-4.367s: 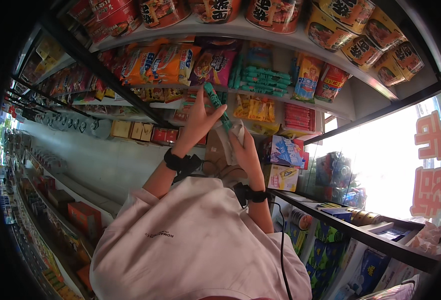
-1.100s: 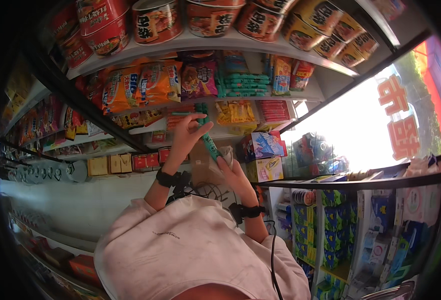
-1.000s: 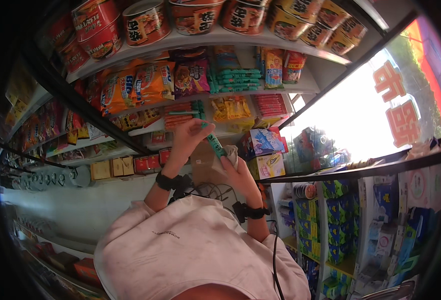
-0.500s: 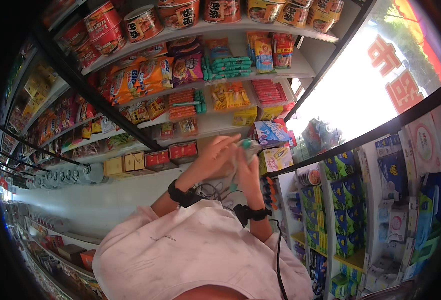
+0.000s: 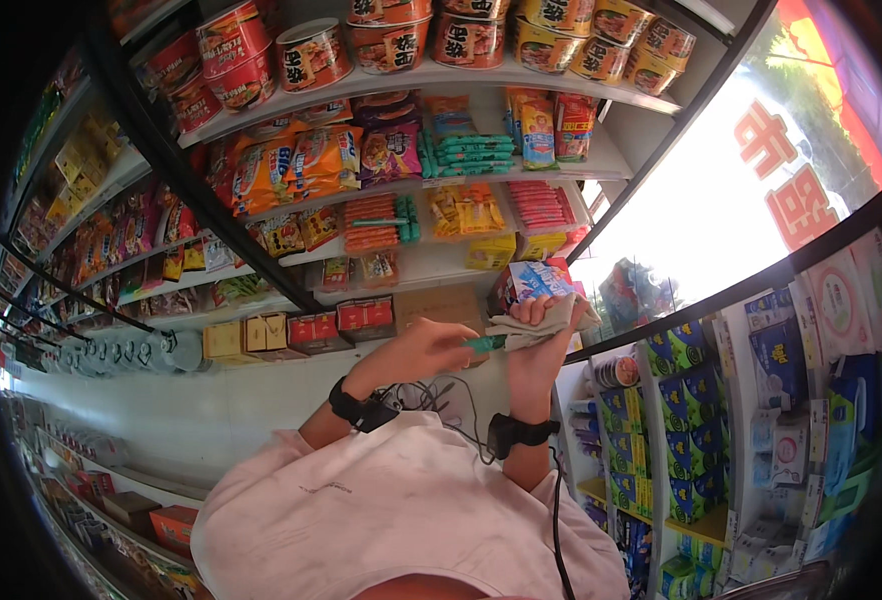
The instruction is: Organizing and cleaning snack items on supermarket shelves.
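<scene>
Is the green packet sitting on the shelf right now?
No, the green packet is off the shelf, pinched by the left hand and pressed against the grey cloth in the right hand.

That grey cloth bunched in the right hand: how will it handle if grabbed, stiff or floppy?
Probably floppy: the grey cloth sits crumpled in folds in the right hand, its edges drooping over the fingers. Likely light, since the hand holds it up with a loose grip. It seems unlikely to slip, as the left hand presses a slim green packet against it.
</scene>
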Demonstrator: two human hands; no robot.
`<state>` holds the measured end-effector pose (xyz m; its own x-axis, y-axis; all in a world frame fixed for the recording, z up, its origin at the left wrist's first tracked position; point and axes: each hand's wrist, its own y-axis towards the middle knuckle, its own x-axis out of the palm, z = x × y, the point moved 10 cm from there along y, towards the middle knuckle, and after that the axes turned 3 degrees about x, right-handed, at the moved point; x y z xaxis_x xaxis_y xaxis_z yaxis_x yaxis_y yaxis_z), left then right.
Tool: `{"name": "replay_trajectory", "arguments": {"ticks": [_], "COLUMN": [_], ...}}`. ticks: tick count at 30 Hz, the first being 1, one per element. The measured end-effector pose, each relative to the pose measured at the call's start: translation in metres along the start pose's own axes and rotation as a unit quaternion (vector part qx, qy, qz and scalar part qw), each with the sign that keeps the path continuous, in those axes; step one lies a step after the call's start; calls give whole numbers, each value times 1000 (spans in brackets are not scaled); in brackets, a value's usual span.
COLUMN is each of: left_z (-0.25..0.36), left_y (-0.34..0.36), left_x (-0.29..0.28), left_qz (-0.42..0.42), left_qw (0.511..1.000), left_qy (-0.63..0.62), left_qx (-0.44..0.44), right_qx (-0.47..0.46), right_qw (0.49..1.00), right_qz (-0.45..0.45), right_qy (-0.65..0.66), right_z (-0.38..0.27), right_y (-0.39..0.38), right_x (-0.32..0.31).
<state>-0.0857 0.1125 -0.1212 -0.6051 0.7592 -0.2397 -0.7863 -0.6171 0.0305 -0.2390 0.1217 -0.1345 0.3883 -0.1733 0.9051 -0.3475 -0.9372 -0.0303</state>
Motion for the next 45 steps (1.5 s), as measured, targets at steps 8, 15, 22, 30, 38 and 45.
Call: {"name": "replay_trajectory", "arguments": {"ticks": [8,15,22,30,38,45], "left_z": [0,-1,-15,-51,-102,-102], "left_y": [-3,0,6,-5,-14,32], "left_x": [-28,-47,-76,-164,-222,-208], "left_qz": [-43,-48,11,224,332,230], "left_qw": [993,986,997,936,900,886], "left_qy": [-108,-160,-80,-265,-281,-399], "left_qx": [2,21,14,68,7,42], "right_qx": [-74,-145,-40,28,74,186], "right_qw": [995,981,937,755,702,864], "right_qz": [-52,-31,57,-147,-124,33], "right_qy": [-31,-128,-342,-639,-697,-468], "right_z": [-10,2,72,147,162,150], "right_y": [1,12,21,19,27,28], "right_x": [49,64,23,77,60,17]}}
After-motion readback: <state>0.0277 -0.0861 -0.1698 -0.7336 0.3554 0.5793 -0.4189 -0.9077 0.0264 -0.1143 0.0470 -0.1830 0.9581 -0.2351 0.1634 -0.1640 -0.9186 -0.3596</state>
